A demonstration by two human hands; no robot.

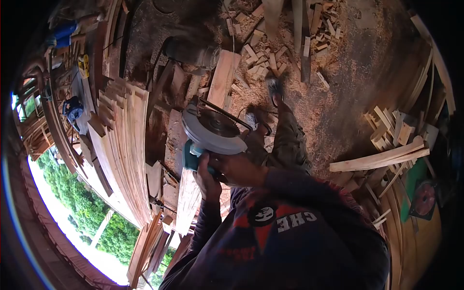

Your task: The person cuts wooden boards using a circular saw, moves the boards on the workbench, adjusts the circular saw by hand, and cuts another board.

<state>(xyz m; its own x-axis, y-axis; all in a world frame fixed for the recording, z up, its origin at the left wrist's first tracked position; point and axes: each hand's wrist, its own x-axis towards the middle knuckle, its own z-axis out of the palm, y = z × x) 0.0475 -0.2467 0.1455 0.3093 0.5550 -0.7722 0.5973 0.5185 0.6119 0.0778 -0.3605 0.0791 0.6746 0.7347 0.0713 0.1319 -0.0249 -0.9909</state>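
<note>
We see the circular saw point(212, 137) just ahead of the torso, near the middle of the view, over a long pale board point(224, 79); whether the two touch we cannot tell; its round blade point(218, 124) shows its flat face to us, with the pale curved guard point(202, 132) along the near edge and the teal housing point(190, 155) at the lower left.

We have both hands on the saw; the left hand point(208, 180) is curled closed against the teal housing, thumb up; the right hand point(238, 169) bends round the dark part beside it, its fingers folded in, though we cannot make out every fingertip.

Beyond the saw we see two shoes point(274, 88) on a floor point(355, 92) strewn with shavings; small offcuts point(263, 60) lie scattered past them; to the left of the saw stands a stack of long boards point(126, 145), with a blue power tool point(73, 110) farther left; to our right, well apart from the saw, lie curved wooden pieces point(377, 158), near a red disc point(424, 199); at the lower left, green foliage point(116, 237) shows outside.
</note>
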